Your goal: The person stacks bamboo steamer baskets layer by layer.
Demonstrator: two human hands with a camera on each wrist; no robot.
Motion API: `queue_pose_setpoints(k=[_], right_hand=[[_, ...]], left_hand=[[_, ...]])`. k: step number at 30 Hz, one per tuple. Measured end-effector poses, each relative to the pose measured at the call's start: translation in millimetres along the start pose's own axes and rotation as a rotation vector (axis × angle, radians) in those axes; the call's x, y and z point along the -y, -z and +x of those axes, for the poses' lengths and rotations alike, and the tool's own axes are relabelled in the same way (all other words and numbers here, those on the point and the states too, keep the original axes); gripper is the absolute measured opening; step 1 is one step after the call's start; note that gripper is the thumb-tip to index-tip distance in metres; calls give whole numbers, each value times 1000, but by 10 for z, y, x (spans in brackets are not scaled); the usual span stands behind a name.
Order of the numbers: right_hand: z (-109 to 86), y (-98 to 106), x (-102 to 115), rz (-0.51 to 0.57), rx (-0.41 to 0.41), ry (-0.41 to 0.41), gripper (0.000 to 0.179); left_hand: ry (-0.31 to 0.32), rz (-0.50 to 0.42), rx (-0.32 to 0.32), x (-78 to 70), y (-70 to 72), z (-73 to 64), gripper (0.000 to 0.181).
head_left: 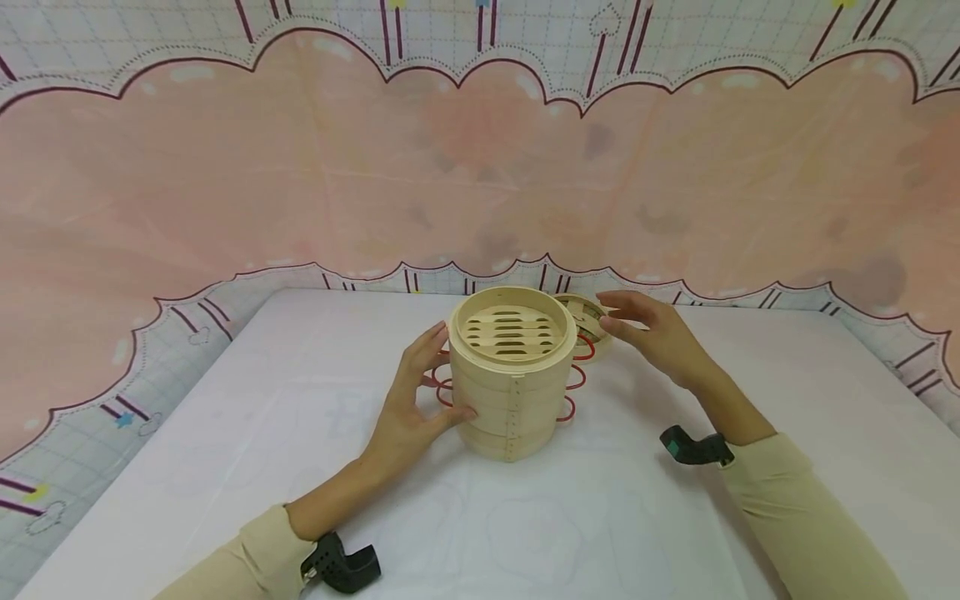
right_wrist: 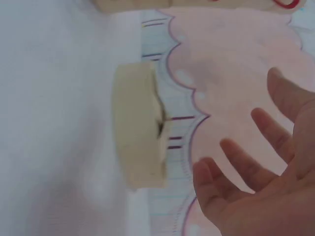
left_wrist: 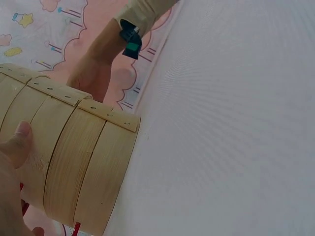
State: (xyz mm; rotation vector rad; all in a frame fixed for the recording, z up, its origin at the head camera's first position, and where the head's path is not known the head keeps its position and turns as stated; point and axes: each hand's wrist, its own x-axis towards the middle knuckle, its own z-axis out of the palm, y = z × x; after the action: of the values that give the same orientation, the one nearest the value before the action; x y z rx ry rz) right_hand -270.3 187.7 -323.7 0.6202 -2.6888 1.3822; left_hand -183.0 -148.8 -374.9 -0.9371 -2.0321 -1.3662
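Observation:
A stack of round bamboo steamer baskets [head_left: 512,400], with a slatted rack showing in the open top, stands upright on the white table [head_left: 600,533]. Red loop handles [head_left: 576,377] stick out from both sides. My left hand [head_left: 408,387] grips the stack from the left, its thumb [left_wrist: 19,142] on the bamboo wall and the other fingers partly hidden behind. Behind the stack to the right lies a shallow round bamboo piece [head_left: 588,317], partly covered; lid or tier, I cannot tell. My right hand [head_left: 660,337] hovers near that piece with fingers spread, holding nothing in the right wrist view.
A patterned cloth backdrop [head_left: 450,192] in pink and white rises behind the table's far edge and runs along the left side. Black wrist cameras [head_left: 341,565] sit on both forearms, over beige sleeves [head_left: 802,508].

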Motion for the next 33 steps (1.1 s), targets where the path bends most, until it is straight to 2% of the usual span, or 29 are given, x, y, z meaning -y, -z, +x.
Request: queue_pose_setpoints(k=[5,9,14,18,22,25,30,33], right_hand=[[27,-40,-184,-3,-11,-122,49],[27,-74,-308,16,-12,-160,47],[33,-142,-415,31,14,-116,42],[51,-197,-453,50,28,-62,36],[65,-244,-477,19,26,-73,34],[67,-285,-482,-20,2,-75,33],[72,-368,-509,-68,-60,-13,31],[66,-402,-530,-90,-92,-3,28]], left_hand=[[16,-2,9,63,0,-11,103],[17,6,13,70,-4,-4,103],[5,7,3,36,-15,7,103],[-4,10,-3,-113,-3,44,100],[0,22,-3,-223,9,69,99],[2,29,-3,-246,11,71,100],[4,34,-2,-252,9,61,99],[6,33,0,-255,4,55,99]])
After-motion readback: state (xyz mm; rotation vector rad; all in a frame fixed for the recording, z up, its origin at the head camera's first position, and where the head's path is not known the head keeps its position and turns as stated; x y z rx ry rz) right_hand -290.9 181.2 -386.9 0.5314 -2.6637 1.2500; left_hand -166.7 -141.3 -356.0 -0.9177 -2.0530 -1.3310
